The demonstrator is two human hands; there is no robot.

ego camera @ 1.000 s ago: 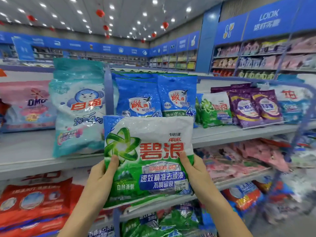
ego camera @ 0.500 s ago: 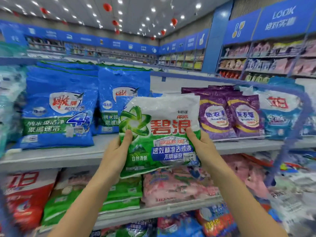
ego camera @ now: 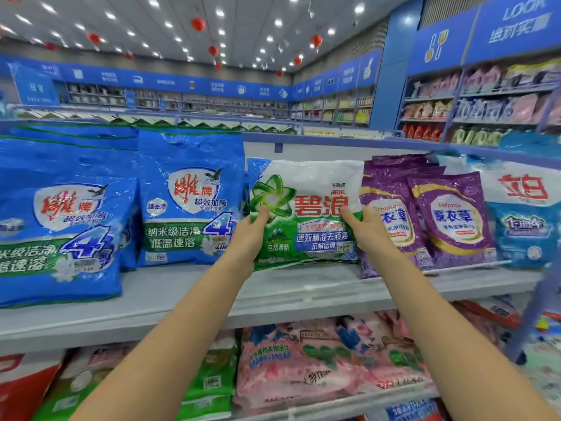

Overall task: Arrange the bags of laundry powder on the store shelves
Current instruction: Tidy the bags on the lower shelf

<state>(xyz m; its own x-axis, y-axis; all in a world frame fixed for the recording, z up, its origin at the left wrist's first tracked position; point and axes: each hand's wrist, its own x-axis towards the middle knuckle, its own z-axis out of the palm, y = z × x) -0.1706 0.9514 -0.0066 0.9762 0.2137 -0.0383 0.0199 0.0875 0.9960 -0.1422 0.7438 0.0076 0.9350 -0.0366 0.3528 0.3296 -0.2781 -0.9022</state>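
Nearest, below the grey shelf [ego camera: 288,291], pink bags [ego camera: 318,360] lie stacked on a lower tier. Both forearms reach up across the grey shelf's front edge.

The left hand [ego camera: 249,238] grips the left side of the green-and-white bag [ego camera: 306,189], thumb on the printed face. The right hand [ego camera: 368,232] grips the right side in the same way. The fingers behind the bag are hidden.

The green-and-white bag stands upright over the middle of the grey shelf, label outward. Its lower edge is at the board, but contact cannot be confirmed. It sits in the gap between the blue bags [ego camera: 188,202] toward the shelf's left end and the purple bags [ego camera: 449,220] toward its right end.

Assessment: placement is in hand. Recommend lowering the base flat onto the board and pushing it back level with its neighbours. The face should be square to the aisle, and both hands should release together so the soft bag does not slump forward.

Beyond the grey shelf, wall racks are blurred.
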